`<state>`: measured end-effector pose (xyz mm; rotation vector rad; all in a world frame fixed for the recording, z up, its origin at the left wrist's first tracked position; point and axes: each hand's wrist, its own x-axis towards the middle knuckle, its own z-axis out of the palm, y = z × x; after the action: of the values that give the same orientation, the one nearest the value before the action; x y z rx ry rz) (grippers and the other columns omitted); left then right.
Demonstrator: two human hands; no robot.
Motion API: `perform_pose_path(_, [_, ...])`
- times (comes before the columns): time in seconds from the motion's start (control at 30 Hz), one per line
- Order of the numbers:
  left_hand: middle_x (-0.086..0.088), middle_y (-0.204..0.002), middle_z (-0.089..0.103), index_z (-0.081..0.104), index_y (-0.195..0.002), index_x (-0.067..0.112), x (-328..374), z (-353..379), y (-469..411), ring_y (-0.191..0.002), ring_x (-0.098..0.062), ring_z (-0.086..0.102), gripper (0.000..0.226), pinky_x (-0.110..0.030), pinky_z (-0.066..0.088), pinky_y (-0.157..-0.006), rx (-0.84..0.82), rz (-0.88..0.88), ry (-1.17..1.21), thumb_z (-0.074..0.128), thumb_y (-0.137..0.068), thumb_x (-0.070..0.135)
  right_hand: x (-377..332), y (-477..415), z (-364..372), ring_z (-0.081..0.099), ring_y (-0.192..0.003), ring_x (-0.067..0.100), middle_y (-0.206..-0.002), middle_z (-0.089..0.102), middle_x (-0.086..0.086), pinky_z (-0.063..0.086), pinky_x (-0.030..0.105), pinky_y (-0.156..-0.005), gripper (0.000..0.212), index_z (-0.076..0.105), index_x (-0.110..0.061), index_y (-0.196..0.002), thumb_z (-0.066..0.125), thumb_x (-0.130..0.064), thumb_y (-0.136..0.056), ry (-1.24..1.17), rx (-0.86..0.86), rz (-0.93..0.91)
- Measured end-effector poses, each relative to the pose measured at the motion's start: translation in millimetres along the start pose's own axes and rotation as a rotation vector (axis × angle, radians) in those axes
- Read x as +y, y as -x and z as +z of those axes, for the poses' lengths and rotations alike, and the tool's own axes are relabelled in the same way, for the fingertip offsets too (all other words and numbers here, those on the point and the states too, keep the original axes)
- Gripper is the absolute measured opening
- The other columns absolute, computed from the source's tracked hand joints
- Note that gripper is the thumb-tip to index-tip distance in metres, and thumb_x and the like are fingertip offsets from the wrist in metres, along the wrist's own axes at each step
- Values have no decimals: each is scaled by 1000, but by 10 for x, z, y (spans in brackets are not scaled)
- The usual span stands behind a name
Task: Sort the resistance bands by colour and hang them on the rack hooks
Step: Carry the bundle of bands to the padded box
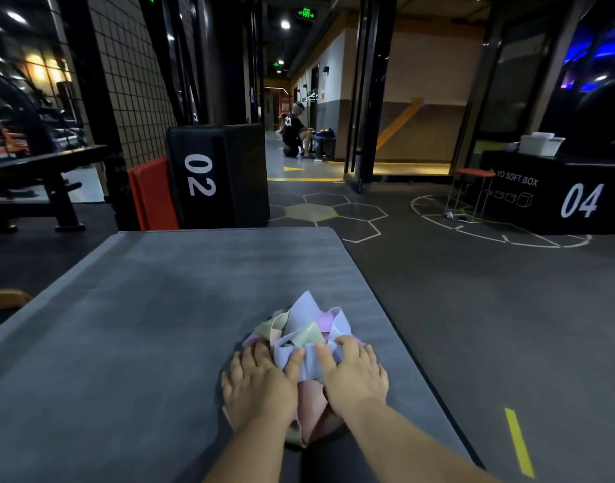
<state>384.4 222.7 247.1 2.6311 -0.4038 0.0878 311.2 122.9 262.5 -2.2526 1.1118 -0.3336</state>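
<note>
A tangled pile of resistance bands (304, 329) lies on a grey mat (159, 308) in front of me, mixing lavender, pale green and pink strips. My left hand (260, 381) rests on the pile's left side, its thumb pressing into a lavender band (311, 360). From the right, my right hand (354, 374) lies on the pile with its fingers curled over the same lavender band. A pink band (311, 406) shows between my wrists. No rack or hooks are in view.
A black soft box marked 02 (217, 176) with an orange pad (152, 196) beside it stands beyond the mat. A box marked 04 (560, 193) and a red stool (473, 190) are at the right. A bench (37, 183) stands left. A person sits far down the corridor (295, 134).
</note>
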Motion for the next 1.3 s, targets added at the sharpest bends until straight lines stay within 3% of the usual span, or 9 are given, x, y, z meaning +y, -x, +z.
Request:
perform_pose_path(0.13, [-10, -150, 37, 35, -143, 12, 10, -85, 39, -140, -28, 29, 106, -42, 19, -115, 89, -37, 187, 15, -67, 84, -20, 45, -108, 14, -146, 13, -153, 28, -10, 15, 38, -117, 51, 36, -40, -136, 32, -66, -92, -90, -21, -33])
perform_pose_path(0.23, [-20, -146, 38, 36, -140, 6, 53, -190, 81, -137, -36, 32, 101, -50, 23, -113, 169, -9, 232, 29, -73, 81, -40, 122, -231, 9, -146, 12, -158, 15, -7, 16, 38, -116, 52, 34, -43, -139, 32, -65, -93, -115, -26, -66])
perform_pose_path(0.37, [-19, -150, 35, 37, -141, 4, 170, -348, 180, -140, -38, 28, 120, -53, 19, -113, 252, 63, 226, 1, -65, 91, -27, 222, -427, 4, -148, 13, -161, 7, -8, 15, 39, -117, 56, 27, -42, -145, 26, -65, -94, -84, -13, -76])
perform_pose_path(0.47, [-16, -151, 35, 37, -141, 4, 289, -415, 305, -142, -36, 26, 111, -50, 18, -115, 229, 98, 212, 8, -69, 84, 40, 306, -588, 5, -148, 13, -161, 7, -8, 14, 40, -117, 57, 24, -41, -146, 26, -65, -94, -117, 5, -62])
perform_pose_path(0.6, [-25, -127, 55, 52, -125, -1, 555, -441, 587, -118, -44, 50, 85, -55, 41, -99, 264, 180, 219, 29, -78, 66, 209, 461, -843, 13, -146, 16, -159, 15, -4, 17, 42, -116, 57, 27, -36, -147, 30, -62, -95, -136, 82, -42])
perform_pose_path(0.67, [-24, -119, 58, 55, -121, 1, 773, -475, 824, -111, -42, 53, 80, -51, 43, -96, 247, 224, 249, 30, -78, 65, 354, 551, -1015, 21, -143, 20, -155, 25, 0, 22, 44, -113, 58, 31, -32, -146, 33, -61, -95, -128, 164, -29])
perform_pose_path(0.83, [-11, -132, 51, 45, -131, 10, 1356, -331, 1647, -124, -31, 41, 75, -32, 20, -103, 12, 427, 336, 26, -85, 66, 1158, 793, -1437, 26, -140, 26, -150, 33, 4, 24, 49, -110, 59, 35, -32, -143, 32, -64, -94, -103, 214, 108])
perform_pose_path(0.97, [-6, -130, 51, 43, -133, 13, 1816, -66, 2327, -122, -27, 39, 53, -34, 29, -103, -179, 512, 438, 41, -95, 50, 2012, 1020, -1752, 28, -139, 28, -150, 34, 5, 25, 50, -110, 60, 34, -32, -144, 30, -65, -93, -86, 246, 262])
perform_pose_path(1.3, [-2, -141, 43, 39, -136, 16, 1987, 1289, 3442, -131, -24, 32, 55, -32, 25, -106, -634, 420, 210, 38, -96, 53, 3833, 1688, -1684, 33, -136, 26, -148, 36, 3, 27, 47, -106, 55, 36, -34, -142, 34, -62, -95, -14, 213, 514])
